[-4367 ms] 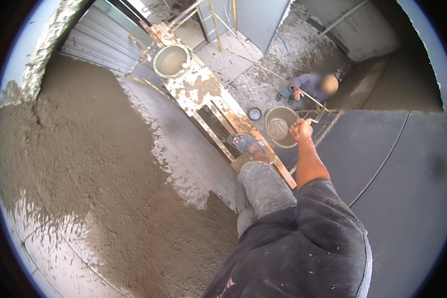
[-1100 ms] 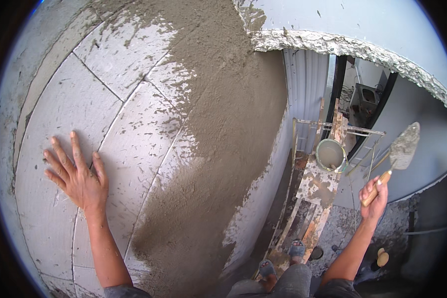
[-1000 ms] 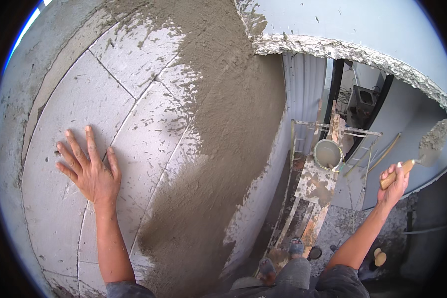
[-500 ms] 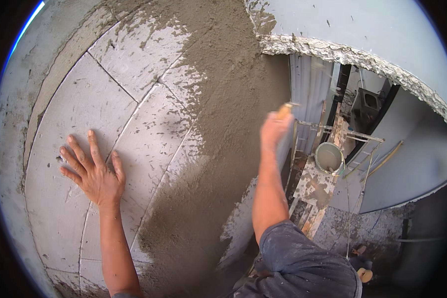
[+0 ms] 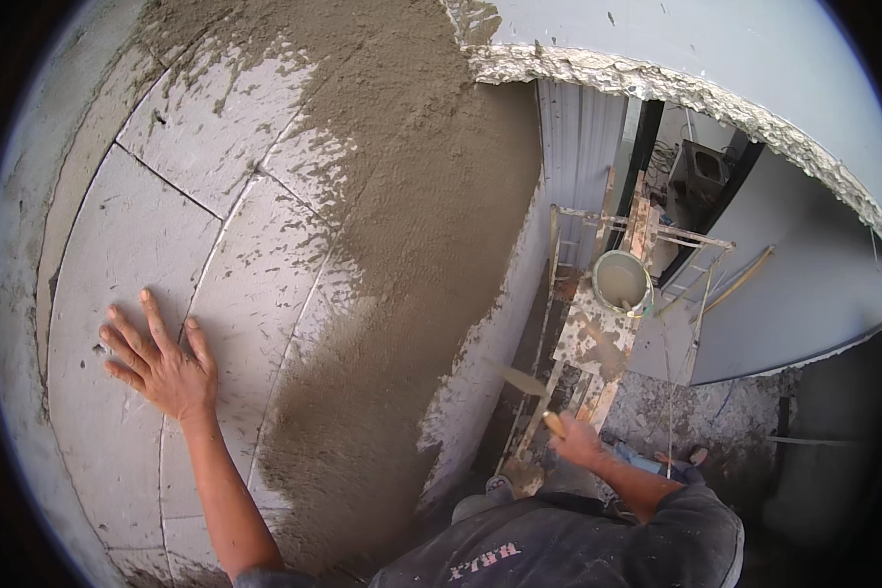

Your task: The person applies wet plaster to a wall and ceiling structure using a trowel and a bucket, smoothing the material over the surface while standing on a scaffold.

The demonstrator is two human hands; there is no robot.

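While left hand [image 5: 167,367] braces wall [image 5: 118,245], right hand [image 5: 578,446] grips trowel [image 5: 524,382]

We see the trowel [image 5: 525,384] only as a thin blurred blade at lower centre; its handle sits inside the right hand [image 5: 576,443], so the grip is mostly hidden. Our dark shirt [image 5: 568,544] is cut off by the bottom edge and covers the right upper arm. The bucket [image 5: 621,281] at right is too small to tell its contents. Items behind the scaffold [image 5: 598,343], upper right, stay unclear.
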